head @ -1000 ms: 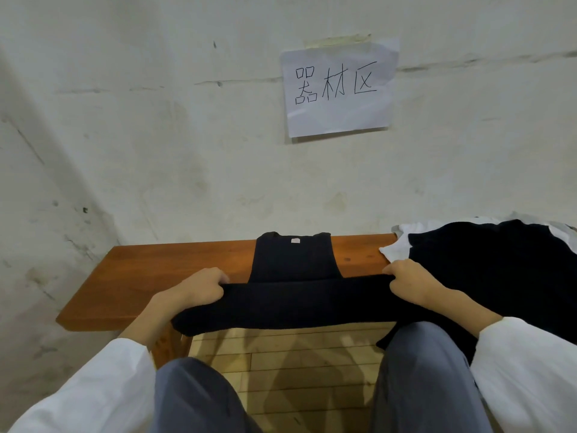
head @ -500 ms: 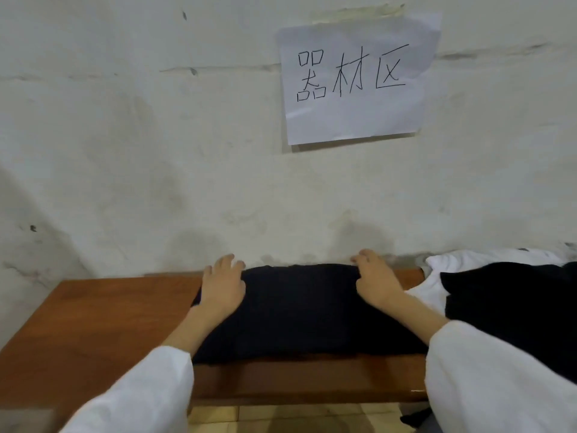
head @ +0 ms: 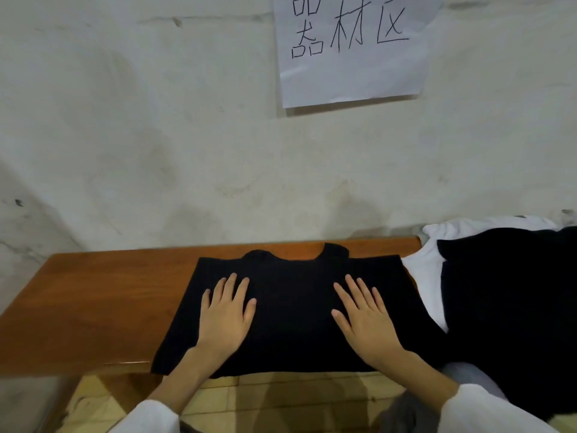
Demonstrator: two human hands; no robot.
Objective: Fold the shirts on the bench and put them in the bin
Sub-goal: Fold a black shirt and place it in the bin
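Two flat hands: left hand (head: 226, 317), right hand (head: 363, 317), on folded black shirt (head: 293, 310).

Dim, flat indoor light, greenish in cast. The paper sign (head: 352, 73) at upper right drops a thin shadow beneath itself. The black shirt (head: 293, 307) before me, centre frame, swallows all detail. The bench (head: 93, 295) bows toward lower left — wide-lens distortion — and everything looks slightly soft.

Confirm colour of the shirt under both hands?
Plain black shirt, no pattern visible, lying flat on the brown wooden bench. Head view, the only one, shows it.
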